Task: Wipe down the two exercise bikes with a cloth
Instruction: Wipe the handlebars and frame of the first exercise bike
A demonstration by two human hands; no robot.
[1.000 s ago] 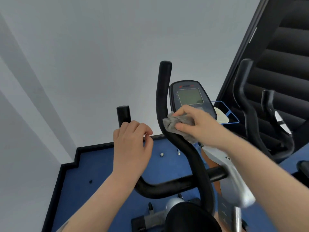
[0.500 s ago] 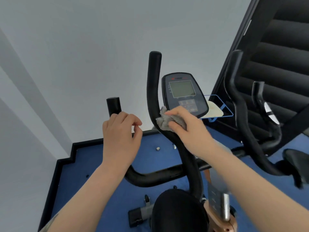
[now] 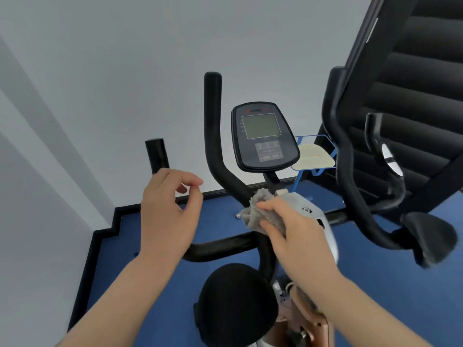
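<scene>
While the right hand (image 3: 295,236) presses the grey cloth (image 3: 260,211) on the black handlebar (image 3: 213,136), its fingers (image 3: 269,204) are clamped on the cloth. Left hand (image 3: 167,216) hovers beside, fingers (image 3: 190,180) loosely curled, apart, gripping nothing.

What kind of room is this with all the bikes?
Probably a small gym or workout room. A black exercise bike with curved handlebars and a grey-screened console stands on blue floor matting; a second black bike stands beside it.
</scene>
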